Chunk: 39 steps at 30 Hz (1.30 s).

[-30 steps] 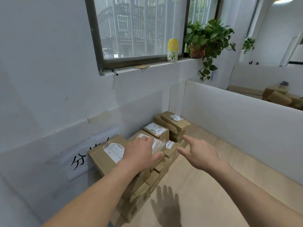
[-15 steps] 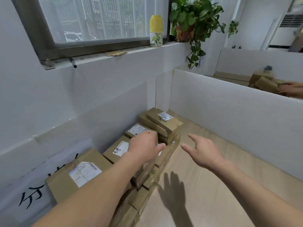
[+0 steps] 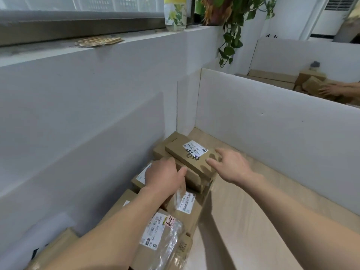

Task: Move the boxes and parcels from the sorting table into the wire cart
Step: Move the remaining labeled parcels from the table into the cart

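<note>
Boxes: brown cardboard boxes lie stacked in a row along the wall side of the table, running from the near edge to the far corner.
Top box: a flat labelled box with black handwriting on its white label lies on the far stack, tilted across the box under it.
Left hand: the left hand rests palm down on the boxes just near of the top box, its fingers bent over a box edge; whether they grip it cannot be told.
Right hand: the right hand is at the right end of the top box, fingers spread and relaxed, tips touching or just beside the box's edge; it grips nothing.
Near parcel: a parcel with clear tape and a pink tag lies at the near end, partly under the left forearm.
Divider: a white partition walls the far and right sides of the table.
Windowsill: a potted vine, a bottle and a blister pack of pills sit on it.
Beyond the divider: another person's hand touches a box there.
</note>
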Tool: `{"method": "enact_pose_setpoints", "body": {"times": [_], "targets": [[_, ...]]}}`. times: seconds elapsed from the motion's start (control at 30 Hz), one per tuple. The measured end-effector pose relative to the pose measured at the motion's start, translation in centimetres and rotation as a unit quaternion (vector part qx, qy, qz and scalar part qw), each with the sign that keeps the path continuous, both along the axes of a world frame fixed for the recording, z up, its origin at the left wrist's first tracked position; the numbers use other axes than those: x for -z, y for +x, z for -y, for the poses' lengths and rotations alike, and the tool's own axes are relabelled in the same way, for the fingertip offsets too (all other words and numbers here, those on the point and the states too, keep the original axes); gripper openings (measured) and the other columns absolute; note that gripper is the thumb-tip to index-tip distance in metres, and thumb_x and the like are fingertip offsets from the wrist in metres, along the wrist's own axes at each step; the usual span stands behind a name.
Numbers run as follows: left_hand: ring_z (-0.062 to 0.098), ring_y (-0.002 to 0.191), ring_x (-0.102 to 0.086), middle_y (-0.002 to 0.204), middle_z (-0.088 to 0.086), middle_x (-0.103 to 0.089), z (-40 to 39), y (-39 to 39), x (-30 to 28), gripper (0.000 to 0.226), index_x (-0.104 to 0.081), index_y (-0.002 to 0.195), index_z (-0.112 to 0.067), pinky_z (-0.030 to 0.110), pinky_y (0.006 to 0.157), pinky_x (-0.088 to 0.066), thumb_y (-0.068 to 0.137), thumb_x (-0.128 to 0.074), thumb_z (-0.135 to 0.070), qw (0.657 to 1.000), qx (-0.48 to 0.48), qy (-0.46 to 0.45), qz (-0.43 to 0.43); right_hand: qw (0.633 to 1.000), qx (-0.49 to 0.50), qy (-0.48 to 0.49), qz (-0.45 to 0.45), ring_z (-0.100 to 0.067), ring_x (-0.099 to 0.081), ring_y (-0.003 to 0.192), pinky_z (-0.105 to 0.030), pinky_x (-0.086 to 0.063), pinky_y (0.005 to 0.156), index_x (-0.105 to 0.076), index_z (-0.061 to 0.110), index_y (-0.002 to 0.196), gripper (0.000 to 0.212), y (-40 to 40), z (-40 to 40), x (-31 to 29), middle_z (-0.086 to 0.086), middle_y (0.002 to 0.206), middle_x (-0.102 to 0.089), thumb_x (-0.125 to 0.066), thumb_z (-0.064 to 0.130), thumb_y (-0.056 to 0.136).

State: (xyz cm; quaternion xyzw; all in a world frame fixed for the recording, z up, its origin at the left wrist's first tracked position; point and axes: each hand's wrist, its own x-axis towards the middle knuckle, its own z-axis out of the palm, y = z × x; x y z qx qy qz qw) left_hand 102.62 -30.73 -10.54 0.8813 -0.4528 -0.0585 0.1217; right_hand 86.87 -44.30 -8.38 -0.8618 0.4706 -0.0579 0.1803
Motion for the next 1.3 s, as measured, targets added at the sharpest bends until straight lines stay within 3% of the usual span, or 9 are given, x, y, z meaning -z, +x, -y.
{"method": "enact_pose_setpoints", "body": {"times": [0.27, 0.47, 0.73, 0.83, 0.9, 0.97, 1.1, 1.2, 1.3], "targets": [[0.018, 0.081, -0.059, 0.087, -0.003, -0.063, 2.3, 2.5, 2.5, 0.046, -0.06, 0.091, -0.022, 0.034, 0.07, -0.052, 0.1, -0.033, -0.058, 0.999, -0.02, 0.024, -0.024, 0.99, -0.015, 0.124, 0.064, -0.026, -0.042, 0.144, -0.043, -0.035, 0.117, -0.039, 0.016, 0.156, 0.084, 3.7, 4.9, 1.6, -0.003, 0.16, -0.041, -0.062, 0.062, 0.09], [0.024, 0.089, -0.057, 0.092, 0.001, -0.065, 3.5, 2.5, 2.2, 0.044, -0.055, 0.087, -0.02, 0.04, 0.081, -0.048, 0.102, -0.03, -0.053, 0.999, -0.015, 0.021, -0.028, 0.985, 0.002, 0.156, 0.071, -0.025, -0.048, 0.138, -0.035, -0.041, 0.108, -0.043, 0.015, 0.154, 0.081, 3.9, 5.9, 2.8, -0.004, 0.156, -0.047, -0.066, 0.058, 0.089], [0.03, 0.12, -0.047, 0.119, 0.009, -0.062, 4.8, 1.5, 2.4, 0.02, -0.051, 0.099, -0.018, 0.046, 0.1, -0.041, 0.103, -0.038, -0.033, 0.995, -0.014, 0.007, -0.098, 0.985, 0.04, 0.161, 0.051, -0.026, -0.059, 0.122, -0.036, -0.048, 0.099, -0.055, 0.013, 0.143, 0.072, 2.5, 5.3, 3.4, -0.007, 0.139, -0.061, -0.065, 0.059, 0.089], [0.032, 0.126, -0.045, 0.125, 0.01, -0.06, 5.2, 1.0, 2.4, 0.025, -0.058, 0.109, -0.015, 0.048, 0.104, -0.041, 0.102, -0.041, -0.031, 0.994, -0.009, -0.006, -0.11, 0.978, 0.056, 0.19, 0.072, -0.022, -0.066, 0.106, -0.042, -0.054, 0.096, -0.064, 0.019, 0.132, 0.077, 1.8, 4.8, 3.9, -0.002, 0.119, -0.07, -0.064, 0.071, 0.075], [0.033, 0.13, -0.044, 0.126, 0.01, -0.061, 5.4, 0.5, 2.3, 0.027, -0.058, 0.113, -0.014, 0.05, 0.105, -0.041, 0.102, -0.041, -0.032, 0.993, -0.008, 0.0, -0.122, 0.97, 0.072, 0.207, 0.101, -0.02, -0.067, 0.105, -0.042, -0.055, 0.096, -0.064, 0.021, 0.133, 0.085, 1.3, 4.6, 4.1, 0.0, 0.12, -0.07, -0.064, 0.073, 0.065], [0.032, 0.127, -0.047, 0.123, 0.007, -0.064, 5.5, 0.1, 2.2, 0.024, -0.058, 0.112, -0.017, 0.051, 0.104, -0.043, 0.102, -0.04, -0.03, 0.99, -0.004, -0.001, -0.14, 0.963, 0.093, 0.221, 0.126, -0.018, -0.067, 0.107, -0.041, -0.055, 0.097, -0.061, 0.022, 0.139, 0.097, 0.9, 4.5, 4.3, 0.002, 0.127, -0.069, -0.066, 0.073, 0.057], [0.031, 0.124, -0.048, 0.124, 0.008, -0.06, 5.5, -0.9, 1.8, 0.022, -0.056, 0.116, -0.018, 0.05, 0.104, -0.043, 0.102, -0.041, -0.025, 0.985, 0.006, -0.02, -0.17, 0.948, 0.122, 0.237, 0.175, -0.019, -0.067, 0.107, -0.042, -0.054, 0.098, -0.057, 0.021, 0.142, 0.087, -0.2, 4.0, 4.3, 0.001, 0.127, -0.068, -0.079, 0.059, 0.066], [0.03, 0.125, -0.05, 0.127, 0.007, -0.058, 5.3, -1.7, 1.4, 0.026, -0.057, 0.123, -0.019, 0.05, 0.105, -0.044, 0.103, -0.042, -0.024, 0.983, 0.012, -0.049, -0.176, 0.939, 0.131, 0.241, 0.206, -0.016, -0.07, 0.103, -0.043, -0.057, 0.096, -0.056, 0.024, 0.143, 0.105, -1.4, 3.7, 4.5, 0.002, 0.126, -0.069, -0.075, 0.066, 0.049], [0.027, 0.117, -0.054, 0.123, 0.004, -0.061, 5.2, -2.7, 1.5, 0.025, -0.058, 0.122, -0.019, 0.049, 0.099, -0.049, 0.102, -0.044, -0.024, 0.982, 0.03, -0.075, -0.173, 0.934, 0.135, 0.235, 0.231, -0.017, -0.071, 0.103, -0.043, -0.057, 0.096, -0.054, 0.025, 0.145, 0.108, -2.8, 3.2, 4.3, 0.002, 0.13, -0.068, -0.074, 0.067, 0.047]]}}
